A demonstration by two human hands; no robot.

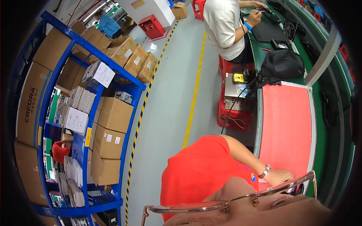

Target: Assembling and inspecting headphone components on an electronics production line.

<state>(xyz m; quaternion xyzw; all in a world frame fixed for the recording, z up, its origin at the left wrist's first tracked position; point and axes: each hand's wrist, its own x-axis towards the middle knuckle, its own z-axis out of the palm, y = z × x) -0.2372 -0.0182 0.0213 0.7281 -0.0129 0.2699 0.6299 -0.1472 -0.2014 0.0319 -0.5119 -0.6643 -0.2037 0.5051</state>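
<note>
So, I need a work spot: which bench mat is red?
The nearer mat, by the hand with the wristwatch; the farther mat, before the person in white, is black.

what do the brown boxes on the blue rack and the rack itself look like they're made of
The boxes look like plain corrugated cardboard: matte brown faces, folded flaps, white stick-on labels. The rack appears to be painted metal: thin straight blue beams and uprights with a slight sheen, though the picture cannot confirm the metal under the paint.

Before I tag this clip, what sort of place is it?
Most likely a factory assembly floor: a blue rack stacked with cardboard boxes, a long workbench where seated people work, and yellow floor lines.
</note>
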